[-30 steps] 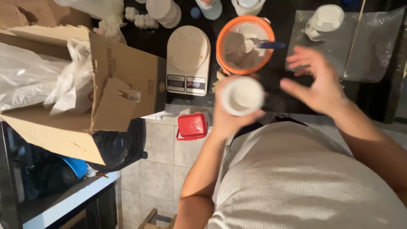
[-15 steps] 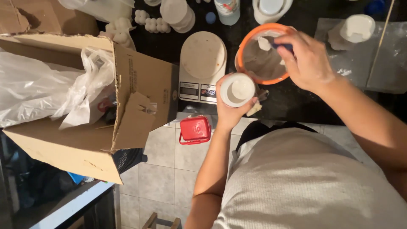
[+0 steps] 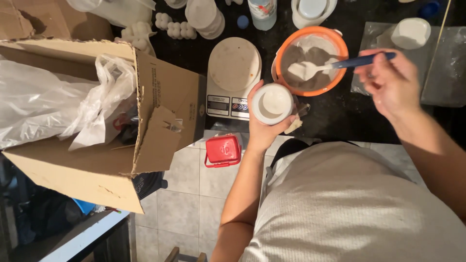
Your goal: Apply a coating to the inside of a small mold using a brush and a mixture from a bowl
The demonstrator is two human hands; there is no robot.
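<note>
Seen from above at a dark counter (image 3: 340,116), a person's left hand (image 3: 264,128) wraps around a small white cup (image 3: 272,103), held just off the counter's near edge, mouth up. The right hand (image 3: 391,82) pinches the blue handle of a spoon (image 3: 335,65), whose white bowl, heaped with pale powder, sits inside an orange bowl (image 3: 310,60) of grey-white powder. The cup's rim stands just beside the near-left edge of the orange bowl, close to touching it. A kitchen scale (image 3: 233,77) sits directly left of both, its display end at the counter's near edge. Farther left an open cardboard box (image 3: 160,97) (stuffed with clear plastic bags) overhangs the floor, one flap drooping close to the scale. A red container (image 3: 223,150) rests on the tiled floor below, near the left forearm. To the right, a white tub (image 3: 410,33) sits on a clear plastic sheet (image 3: 446,68); bare counter lies between the hands.
</note>
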